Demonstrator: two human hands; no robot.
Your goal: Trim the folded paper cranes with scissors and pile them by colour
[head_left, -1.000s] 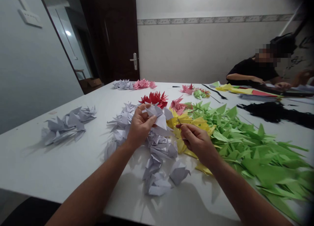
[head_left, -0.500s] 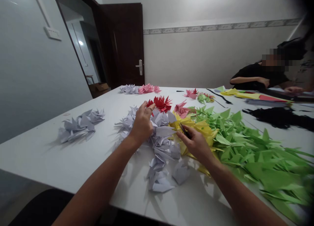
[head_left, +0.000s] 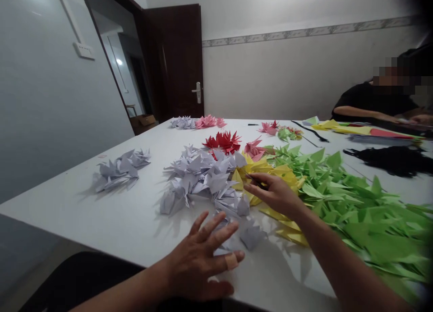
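My left hand (head_left: 206, 258) is spread open near the table's front edge, over the nearest white folded paper flowers. A tan bandage (head_left: 232, 260) wraps one of its fingers. My right hand (head_left: 275, 195) is closed on a slim dark tool (head_left: 256, 181), whose exact kind I cannot make out. The tool's tip is by the yellow paper pieces (head_left: 287, 176) and beside the pile of white folded paper flowers (head_left: 203, 172). Behind that pile are red folded paper flowers (head_left: 223, 143) and a pink one (head_left: 254, 149). Green paper pieces (head_left: 358, 217) are heaped to the right.
The white table (head_left: 67, 199) also holds a smaller white paper cluster (head_left: 118, 170) at left. Pink paper flowers (head_left: 207, 121) stand at the back. Black strands (head_left: 392, 161) lie at right, before a seated person (head_left: 358, 102). A dark door (head_left: 172, 64) is behind.
My left hand has left the red and white flowers, come down toward the front edge and spread its fingers. My right hand stays by the yellow paper with the tool. The view has shifted slightly.
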